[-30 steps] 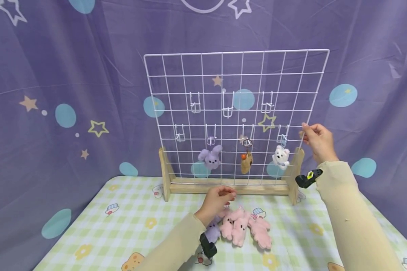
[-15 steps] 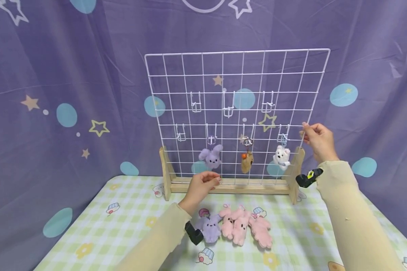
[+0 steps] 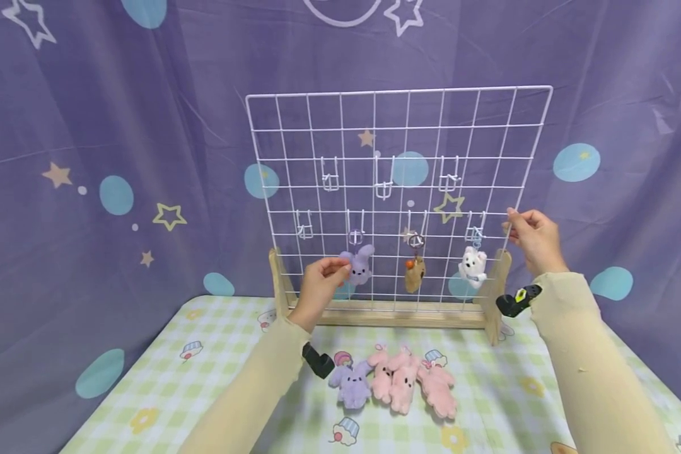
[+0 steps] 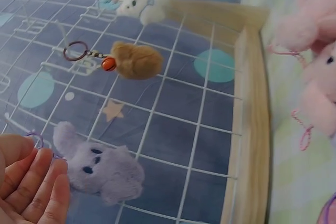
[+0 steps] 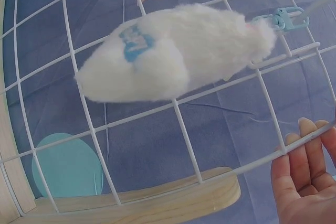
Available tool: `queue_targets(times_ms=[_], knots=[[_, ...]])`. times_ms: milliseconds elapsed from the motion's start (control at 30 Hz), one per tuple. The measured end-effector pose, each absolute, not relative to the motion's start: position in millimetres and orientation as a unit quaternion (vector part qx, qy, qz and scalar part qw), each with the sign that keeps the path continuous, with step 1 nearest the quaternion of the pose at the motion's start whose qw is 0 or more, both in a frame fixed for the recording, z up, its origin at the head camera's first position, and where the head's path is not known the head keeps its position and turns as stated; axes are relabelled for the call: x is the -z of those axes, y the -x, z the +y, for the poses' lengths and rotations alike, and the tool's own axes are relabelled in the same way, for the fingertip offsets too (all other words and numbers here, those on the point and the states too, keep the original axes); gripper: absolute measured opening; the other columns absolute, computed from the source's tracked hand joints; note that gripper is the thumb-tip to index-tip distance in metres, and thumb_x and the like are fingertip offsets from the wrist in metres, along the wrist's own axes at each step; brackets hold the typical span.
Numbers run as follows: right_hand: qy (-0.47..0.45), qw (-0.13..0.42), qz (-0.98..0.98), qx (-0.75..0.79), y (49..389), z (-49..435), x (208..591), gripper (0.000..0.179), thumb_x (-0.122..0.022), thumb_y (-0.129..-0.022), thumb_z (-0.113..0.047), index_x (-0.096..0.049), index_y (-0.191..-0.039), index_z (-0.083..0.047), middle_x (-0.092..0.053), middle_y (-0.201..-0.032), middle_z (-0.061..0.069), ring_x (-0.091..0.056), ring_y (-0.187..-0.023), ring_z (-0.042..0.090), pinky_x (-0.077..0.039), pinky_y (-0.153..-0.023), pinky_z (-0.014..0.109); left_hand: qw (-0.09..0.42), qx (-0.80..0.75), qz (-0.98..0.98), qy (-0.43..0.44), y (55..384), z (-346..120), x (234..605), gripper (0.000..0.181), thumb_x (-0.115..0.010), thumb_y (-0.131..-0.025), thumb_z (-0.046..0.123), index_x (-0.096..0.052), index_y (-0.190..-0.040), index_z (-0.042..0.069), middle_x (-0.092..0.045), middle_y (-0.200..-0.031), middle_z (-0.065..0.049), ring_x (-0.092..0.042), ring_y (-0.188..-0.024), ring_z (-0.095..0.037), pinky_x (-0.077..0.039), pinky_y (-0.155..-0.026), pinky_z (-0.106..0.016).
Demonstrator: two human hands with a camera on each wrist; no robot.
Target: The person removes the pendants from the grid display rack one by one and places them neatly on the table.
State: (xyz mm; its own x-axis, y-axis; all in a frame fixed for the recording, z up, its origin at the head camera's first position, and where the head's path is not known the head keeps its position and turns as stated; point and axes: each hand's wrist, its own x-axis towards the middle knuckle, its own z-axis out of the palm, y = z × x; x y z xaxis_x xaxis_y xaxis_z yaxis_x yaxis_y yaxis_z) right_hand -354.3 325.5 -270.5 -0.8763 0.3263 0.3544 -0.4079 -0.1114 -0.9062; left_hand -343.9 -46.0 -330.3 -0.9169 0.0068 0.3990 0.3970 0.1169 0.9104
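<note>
A white wire grid [image 3: 397, 91] stands upright in a wooden base, with small plush keychains hanging from its lower hooks. My left hand [image 3: 320, 280] is beside the hanging purple bunny plush [image 3: 361, 270], fingertips right at its side. In the left wrist view those fingers [image 4: 39, 182] are loosely bent, thumb near the index finger, nothing visible between them. My right hand [image 3: 536, 239] grips the grid's right edge wire, fingers [image 5: 299, 166] behind it. Close by hangs a white bear plush [image 3: 473, 268] on a pale blue clasp. A brown plush [image 3: 414, 276] with an orange bell hangs between bear and bunny.
On the checked tablecloth [image 3: 215, 378] lie another purple bunny plush [image 3: 353, 388] and several pink plushes [image 3: 404, 384]. Bare white hooks [image 3: 330, 181] sit in the upper row, plus one bare hook [image 3: 304, 232] at lower left. A purple curtain [image 3: 147, 126] hangs behind.
My left hand has moved from above the plushes on the table, left and up to the hanging purple bunny plush. My right hand has stayed on the grid's edge.
</note>
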Motion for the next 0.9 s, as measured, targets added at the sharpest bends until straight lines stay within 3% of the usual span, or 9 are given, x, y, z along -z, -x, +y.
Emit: queue_targets(times_ms=[233, 700, 900], knots=[[-0.038, 0.254, -0.62, -0.741, 352.7, 324.0, 271.1, 0.023, -0.064, -0.09, -0.018, -0.053, -0.072, -0.009, -0.067, -0.065, -0.009, -0.058, -0.058, 0.003, -0.049, -0.057, 0.012, 0.168, 0.65, -0.73, 0.128, 353.7, -42.0, 321.4, 0.017, -0.066, -0.087, 0.007, -0.067, -0.101, -0.003, -0.068, -0.092, -0.014, -0.058, -0.074, -0.008, -0.051, -0.066, -0.019], [-0.032, 0.255, -0.631, -0.732, 351.2, 324.4, 270.6, 0.023, -0.063, -0.091, -0.02, -0.052, -0.073, -0.009, -0.067, -0.066, -0.01, -0.058, -0.06, 0.002, -0.05, -0.059, 0.012, 0.232, 0.655, -0.711, 0.103, 367.7, -30.0, 316.2, 0.018, -0.066, -0.085, 0.005, -0.067, -0.102, -0.002, -0.069, -0.095, -0.016, -0.062, -0.078, -0.012, -0.05, -0.072, -0.019], [-0.035, 0.256, -0.63, -0.732, 352.7, 324.5, 271.4, 0.023, -0.063, -0.091, -0.019, -0.053, -0.072, -0.009, -0.067, -0.066, -0.01, -0.059, -0.059, 0.002, -0.05, -0.058, 0.012, 0.266, 0.639, -0.716, 0.09, 372.1, -29.3, 312.7, 0.016, -0.068, -0.084, 0.006, -0.069, -0.097, -0.002, -0.07, -0.09, -0.015, -0.062, -0.073, -0.012, -0.05, -0.066, -0.017]])
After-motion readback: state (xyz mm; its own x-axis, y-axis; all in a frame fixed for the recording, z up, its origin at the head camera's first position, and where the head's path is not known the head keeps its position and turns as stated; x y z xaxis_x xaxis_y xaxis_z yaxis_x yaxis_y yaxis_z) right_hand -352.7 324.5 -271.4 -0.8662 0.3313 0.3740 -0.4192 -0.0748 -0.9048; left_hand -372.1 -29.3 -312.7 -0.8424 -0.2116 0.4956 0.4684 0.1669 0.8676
